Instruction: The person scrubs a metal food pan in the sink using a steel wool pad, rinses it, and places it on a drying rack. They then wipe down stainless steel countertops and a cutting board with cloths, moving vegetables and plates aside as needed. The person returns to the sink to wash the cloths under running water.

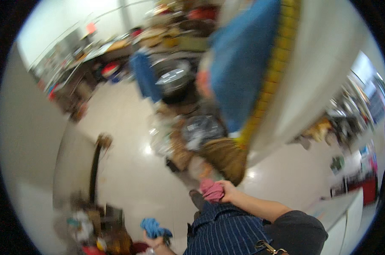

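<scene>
My right hand (pixel 229 192) grips a bunched pink cloth (pixel 212 190) in front of my dark striped apron (pixel 227 228). Lower left, my left hand (pixel 154 241) holds a crumpled blue cloth (pixel 154 227), with a darker bit of material beside it. Both hands are in the air above the pale floor (pixel 128 127). Ahead of the right hand is a blurred brown, ridged object (pixel 226 157), perhaps a basket or a broom head. Just beyond it is a dark round container (pixel 203 130) with shiny plastic on it.
A blue hanging cloth (pixel 243 63) and a yellow strip (pixel 275 67) border a pale wall or column (pixel 313 63). Farther off, a silvery round vessel (pixel 176 79) stands before a cluttered counter (pixel 167 44). Mixed items (pixel 100 226) are piled lower left; a white cabinet (pixel 348 213) is at right.
</scene>
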